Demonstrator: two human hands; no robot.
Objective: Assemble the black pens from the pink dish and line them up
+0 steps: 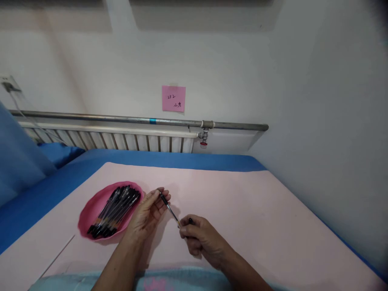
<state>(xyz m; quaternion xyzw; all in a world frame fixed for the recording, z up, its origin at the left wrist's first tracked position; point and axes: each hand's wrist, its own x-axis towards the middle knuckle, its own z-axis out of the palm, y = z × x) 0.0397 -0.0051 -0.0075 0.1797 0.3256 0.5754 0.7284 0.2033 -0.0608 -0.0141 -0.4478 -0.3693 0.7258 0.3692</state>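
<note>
Holds one pen (169, 209) low over pink sheet (273, 226), just right of tray (82, 221). Pinches its dark upper end in left hand (148, 213), fingertips closed on barrel; clamps lower end in right hand (202, 239), fingers curled shut around it, small dark piece, perhaps a cap, at the thumb. Judges pen light, stiff, smooth plastic, somewhat slippery; best taken mid-barrel, clear of the tip. Counts: one pen in hand, one tray, about a dozen stacked pens (117, 208) in it, overlapping, exact number not tellable; one sticky note (173, 98) on wall
</note>
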